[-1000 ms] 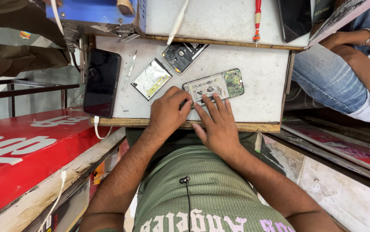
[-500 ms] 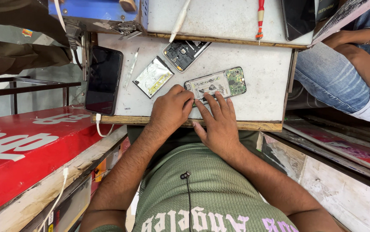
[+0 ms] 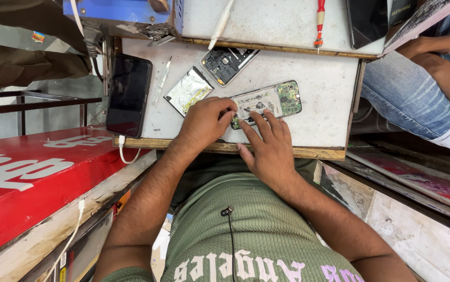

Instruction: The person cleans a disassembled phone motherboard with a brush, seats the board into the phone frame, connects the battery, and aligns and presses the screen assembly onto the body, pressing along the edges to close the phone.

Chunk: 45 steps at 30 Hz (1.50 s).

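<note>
An opened phone [image 3: 269, 100], with a green circuit board at its right end, lies on the white worktop [image 3: 324, 78]. My left hand [image 3: 204, 122] is curled, its fingertips pinched on the phone's near left end; whether it also holds a small tool is hidden. My right hand [image 3: 267, 146] has its fingers spread, with the tips resting on the phone's near edge. A silver inner panel [image 3: 188, 90] and a second stripped phone frame [image 3: 228, 62] lie just beyond my left hand.
A black phone [image 3: 128, 94] on a white cable lies at the left edge, thin tweezers [image 3: 160, 81] beside it. The raised shelf behind holds a red screwdriver [image 3: 319, 21], a white tool [image 3: 221, 23] and a dark phone [image 3: 366, 21]. Another person in jeans [image 3: 407, 89] sits at the right. A red board [image 3: 26, 177] is at the left.
My left hand has crept a little further onto the opened phone's left end and its fingers have curled tighter. The right hand's fingers stay on the near edge.
</note>
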Tool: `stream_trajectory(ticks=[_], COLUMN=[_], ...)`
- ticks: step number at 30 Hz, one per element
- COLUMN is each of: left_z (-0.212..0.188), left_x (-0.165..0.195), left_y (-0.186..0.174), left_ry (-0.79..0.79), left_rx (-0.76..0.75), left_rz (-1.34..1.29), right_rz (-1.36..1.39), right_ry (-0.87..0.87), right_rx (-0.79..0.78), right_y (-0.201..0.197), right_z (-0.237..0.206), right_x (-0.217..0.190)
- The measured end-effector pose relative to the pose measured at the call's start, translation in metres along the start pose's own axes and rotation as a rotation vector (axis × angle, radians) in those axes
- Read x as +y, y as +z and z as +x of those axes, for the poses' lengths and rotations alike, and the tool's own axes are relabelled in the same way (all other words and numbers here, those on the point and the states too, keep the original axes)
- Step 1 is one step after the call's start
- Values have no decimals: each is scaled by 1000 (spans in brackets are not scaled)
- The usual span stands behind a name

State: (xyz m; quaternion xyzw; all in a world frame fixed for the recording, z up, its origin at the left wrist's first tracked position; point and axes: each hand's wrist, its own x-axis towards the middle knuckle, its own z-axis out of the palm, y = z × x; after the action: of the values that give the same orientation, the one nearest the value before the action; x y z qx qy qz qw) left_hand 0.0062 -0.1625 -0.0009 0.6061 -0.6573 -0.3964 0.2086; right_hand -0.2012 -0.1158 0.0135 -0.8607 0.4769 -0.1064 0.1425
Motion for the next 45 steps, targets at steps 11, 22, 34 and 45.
stream_trajectory(ticks=[11, 22, 34, 45], left_z=[-33, -32, -41, -37], left_x=[-4, 3, 30, 12], left_y=[12, 24, 33, 32], left_ry=[201, 59, 48, 86], left_rx=[118, 166, 263, 294], left_rz=[52, 44, 201, 104], right_rz=[-7, -5, 63, 222], right_ry=[-19, -14, 11, 60], right_rx=[-56, -81, -138, 81], right_y=[11, 13, -9, -12], right_z=[-8, -8, 4, 43], right_x=[6, 8, 3, 14])
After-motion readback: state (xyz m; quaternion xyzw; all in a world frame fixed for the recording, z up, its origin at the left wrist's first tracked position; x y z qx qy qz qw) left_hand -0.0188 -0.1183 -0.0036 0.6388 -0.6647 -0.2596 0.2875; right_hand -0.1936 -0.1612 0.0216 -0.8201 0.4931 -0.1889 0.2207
